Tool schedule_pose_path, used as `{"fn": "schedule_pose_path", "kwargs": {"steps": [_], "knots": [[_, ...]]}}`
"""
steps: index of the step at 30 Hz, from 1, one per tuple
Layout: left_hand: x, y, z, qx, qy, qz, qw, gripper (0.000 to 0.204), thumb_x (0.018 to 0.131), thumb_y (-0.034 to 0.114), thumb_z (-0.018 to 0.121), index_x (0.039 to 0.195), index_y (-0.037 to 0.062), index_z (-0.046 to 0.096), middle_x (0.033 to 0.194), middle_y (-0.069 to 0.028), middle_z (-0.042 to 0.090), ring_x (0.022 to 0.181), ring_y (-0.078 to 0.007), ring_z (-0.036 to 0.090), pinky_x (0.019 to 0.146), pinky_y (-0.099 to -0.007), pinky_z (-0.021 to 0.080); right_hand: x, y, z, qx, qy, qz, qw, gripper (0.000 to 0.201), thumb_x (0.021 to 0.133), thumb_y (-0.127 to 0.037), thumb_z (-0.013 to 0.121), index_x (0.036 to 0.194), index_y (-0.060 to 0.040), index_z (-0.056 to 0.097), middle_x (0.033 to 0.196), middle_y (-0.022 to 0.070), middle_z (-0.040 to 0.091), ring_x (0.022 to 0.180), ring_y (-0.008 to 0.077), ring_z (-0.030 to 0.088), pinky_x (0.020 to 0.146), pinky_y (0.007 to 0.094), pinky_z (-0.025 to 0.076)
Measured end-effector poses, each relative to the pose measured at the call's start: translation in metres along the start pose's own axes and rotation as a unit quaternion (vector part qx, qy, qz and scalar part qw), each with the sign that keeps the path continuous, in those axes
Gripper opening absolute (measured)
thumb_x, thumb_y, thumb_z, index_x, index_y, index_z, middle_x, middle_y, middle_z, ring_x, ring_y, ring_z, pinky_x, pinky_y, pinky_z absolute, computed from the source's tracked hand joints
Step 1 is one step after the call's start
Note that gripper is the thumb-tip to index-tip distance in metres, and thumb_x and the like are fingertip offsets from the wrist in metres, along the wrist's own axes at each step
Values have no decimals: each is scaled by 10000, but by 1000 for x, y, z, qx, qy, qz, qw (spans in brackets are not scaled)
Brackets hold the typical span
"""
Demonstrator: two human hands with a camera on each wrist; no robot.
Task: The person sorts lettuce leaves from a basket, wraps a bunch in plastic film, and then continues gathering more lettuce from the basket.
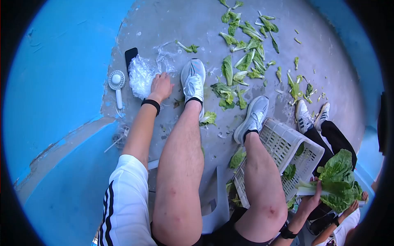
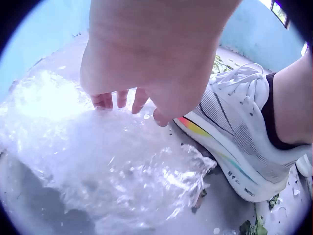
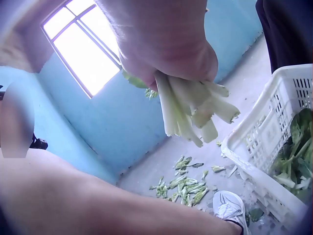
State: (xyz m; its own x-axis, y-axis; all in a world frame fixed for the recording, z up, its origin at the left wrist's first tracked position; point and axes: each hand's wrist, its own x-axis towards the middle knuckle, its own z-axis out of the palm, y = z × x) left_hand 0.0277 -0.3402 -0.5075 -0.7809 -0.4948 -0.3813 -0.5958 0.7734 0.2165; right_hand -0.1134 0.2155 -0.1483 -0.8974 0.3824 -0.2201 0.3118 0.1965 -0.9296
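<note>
My left hand (image 1: 162,87) reaches down beside the crumpled clear plastic (image 1: 141,77) on the floor, left of my shoe. In the left wrist view the fingers (image 2: 139,100) point down at the plastic (image 2: 112,166), slightly bent and spread; whether they touch it I cannot tell. The right hand (image 1: 314,199) grips a bunch of leafy greens (image 1: 338,180) by its pale stalks, at the lower right, beyond my knee. Cut stalk ends (image 3: 190,105) stick out below the right hand (image 3: 168,44) in the right wrist view, with the leaves mostly hidden behind it.
A white crate (image 1: 287,143) holding greens stands tilted by my right leg. Loose leaves (image 1: 246,61) lie scattered on the floor. A phone (image 1: 130,54) and a small fan (image 1: 117,80) lie at the left. Another person's shoes (image 1: 303,116) are at the right.
</note>
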Motion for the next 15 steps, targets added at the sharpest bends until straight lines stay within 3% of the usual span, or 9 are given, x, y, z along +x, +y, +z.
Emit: {"fn": "schedule_pose_path", "kwargs": {"steps": [2, 4, 5, 7, 8, 10, 11, 13, 15], "knots": [[0, -1, -1, -8, -4, -12, 1000, 426, 838, 242, 649, 1188, 13, 567, 1300, -150, 492, 1197, -329, 455, 984, -408, 410, -1, 1, 4, -1, -3, -1, 1000, 359, 869, -87, 640, 1174, 60, 521, 1071, 142, 615, 1026, 247, 598, 975, 396, 462], [-7, -3, -6, -80, 100, 14, 992, 420, 824, 236, 673, 1139, -24, 578, 1207, -152, 554, 1129, -342, 514, 957, -394, 431, -2, 1, 3, 0, -5, 0, 1000, 359, 867, -83, 639, 1172, 64, 521, 1072, 142, 615, 1027, 249, 600, 974, 397, 461], [-10, -4, -9, -78, 103, 14, 992, 420, 824, 236, 673, 1139, -24, 578, 1207, -152, 554, 1129, -342, 514, 957, -394, 431, -1, 2, 2, -1, -14, -7, 1000, 353, 866, -82, 639, 1165, 68, 525, 1069, 142, 618, 1024, 250, 602, 970, 395, 460], [-22, 2, -23, -283, 257, 0, 924, 390, 802, 170, 702, 1105, -42, 580, 1111, -151, 600, 1026, -346, 578, 916, -364, 461, -1, 2, -1, 1, -22, -16, 1000, 347, 865, -81, 639, 1158, 71, 529, 1065, 142, 620, 1021, 250, 603, 966, 392, 458], [-31, 4, -31, -282, 259, 2, 924, 390, 802, 170, 702, 1105, -42, 580, 1111, -151, 600, 1026, -346, 578, 916, -364, 461, -3, 2, -2, 0, -32, -10, 999, 355, 858, -118, 660, 1142, 62, 547, 1070, 141, 626, 1042, 248, 598, 970, 393, 448], [-52, 8, -54, -381, 364, -20, 850, 317, 800, 80, 712, 1059, -49, 585, 1049, -127, 615, 956, -273, 613, 878, -324, 476, -9, -2, -4, 2, -40, -4, 999, 365, 850, -156, 681, 1127, 53, 565, 1074, 140, 632, 1064, 245, 593, 974, 395, 438], [-63, 12, -67, -380, 369, -17, 848, 317, 800, 80, 712, 1059, -49, 585, 1049, -127, 615, 956, -273, 613, 878, -324, 476, -15, -5, 0, -5, -54, -19, 998, 349, 853, -140, 673, 1123, 52, 563, 1062, 137, 634, 1050, 242, 597, 972, 389, 441], [-90, 21, -94, -488, 414, -40, 767, 248, 820, 38, 702, 1024, -38, 583, 1024, -99, 610, 949, -185, 597, 876, -304, 470, -26, -11, 5, -7, -70, -38, 997, 334, 856, -124, 664, 1120, 52, 560, 1051, 133, 635, 1036, 238, 602, 969, 384, 444], [-111, 26, -120, -516, 428, -56, 740, 204, 839, 38, 694, 995, -26, 580, 1007, -87, 603, 954, -144, 580, 872, -299, 470, -37, -19, 10, -10, -82, -61, 995, 304, 863, -82, 639, 1120, 55, 549, 1029, 135, 635, 1018, 237, 608, 958, 370, 452]]}}
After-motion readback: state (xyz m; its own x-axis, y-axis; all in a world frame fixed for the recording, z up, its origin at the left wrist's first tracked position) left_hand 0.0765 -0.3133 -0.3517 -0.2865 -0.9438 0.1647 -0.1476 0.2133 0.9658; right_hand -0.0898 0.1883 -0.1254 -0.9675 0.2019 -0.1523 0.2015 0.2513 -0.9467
